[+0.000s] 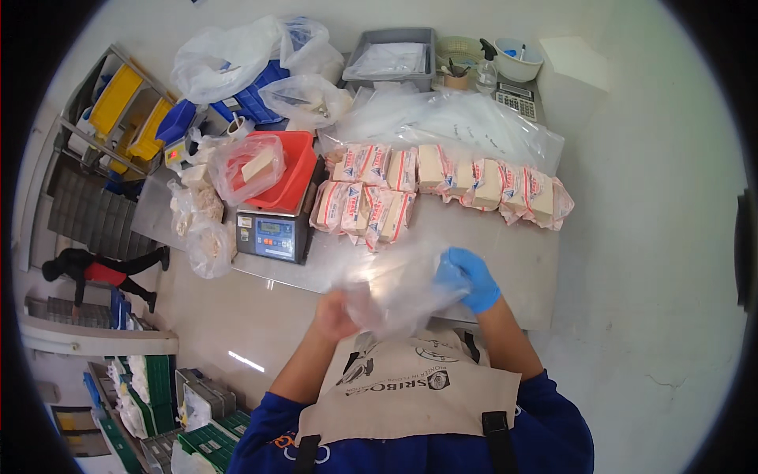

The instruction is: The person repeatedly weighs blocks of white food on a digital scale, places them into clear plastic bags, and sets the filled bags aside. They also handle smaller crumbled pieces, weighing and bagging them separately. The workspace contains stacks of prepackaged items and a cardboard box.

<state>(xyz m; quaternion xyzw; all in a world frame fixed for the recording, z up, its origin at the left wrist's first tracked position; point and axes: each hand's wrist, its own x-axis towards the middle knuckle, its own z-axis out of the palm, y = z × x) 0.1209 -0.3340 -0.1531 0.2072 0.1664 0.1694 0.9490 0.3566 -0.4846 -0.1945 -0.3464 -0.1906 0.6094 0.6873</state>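
Note:
A clear plastic bag (404,294), blurred by motion, stretches between my hands above the near edge of the steel table (505,268). My bare left hand (338,314) is closed on its left side, though the fingertips are smeared. On the other side, my right hand (470,280) in a blue glove pinches the bag. Just beyond lie several pale blocks in red-and-white printed wrappers (359,209), in a cluster on the left and a row (489,186) reaching right.
A digital scale (272,237) carries a red tray (296,170) with a bagged pale block. Flat clear bags (442,122) lie behind the blocks. A grey bin (430,59), spray bottle (485,75) and calculator (517,101) stand at the back. Another person (99,271) is far left.

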